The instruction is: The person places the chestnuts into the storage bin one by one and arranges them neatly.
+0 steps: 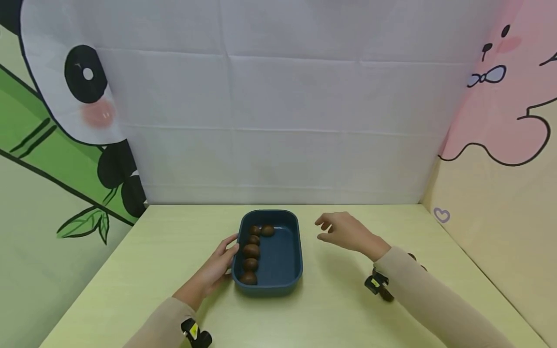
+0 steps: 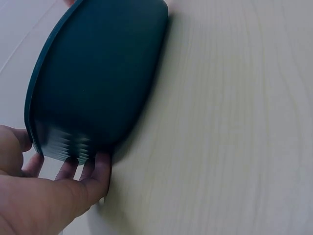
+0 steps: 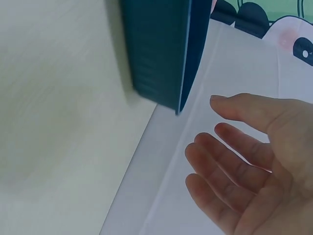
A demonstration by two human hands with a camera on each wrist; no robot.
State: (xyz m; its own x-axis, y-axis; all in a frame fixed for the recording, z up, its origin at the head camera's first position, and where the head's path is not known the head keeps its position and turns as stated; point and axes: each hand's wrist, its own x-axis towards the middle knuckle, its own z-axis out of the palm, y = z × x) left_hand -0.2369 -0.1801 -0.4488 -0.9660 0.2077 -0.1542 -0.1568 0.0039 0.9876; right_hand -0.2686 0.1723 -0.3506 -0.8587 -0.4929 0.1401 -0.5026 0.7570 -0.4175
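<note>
A dark blue rectangular container (image 1: pixel 283 261) with rounded corners stands on the table. Inside it, several shiny brown chestnut-like things (image 1: pixel 251 251) line the left wall, with one (image 1: pixel 267 230) beside the far end of the row. My left hand (image 1: pixel 215 268) holds the container's left side; in the left wrist view, its thumb is at the rim and its fingers (image 2: pixel 100 171) bend against the outer wall. To the container's right, my right hand (image 1: pixel 348 232) hovers above the table, fingers loosely bent and apart, holding nothing. The right wrist view shows its palm bare.
More brown things lie partly hidden around my right forearm, one (image 1: pixel 386 294) near the wrist camera and others (image 1: pixel 412 256) behind the sleeve. A white cloth backdrop (image 1: pixel 283 121) rises at the table's (image 1: pixel 174 251) far edge, with printed side walls left and right.
</note>
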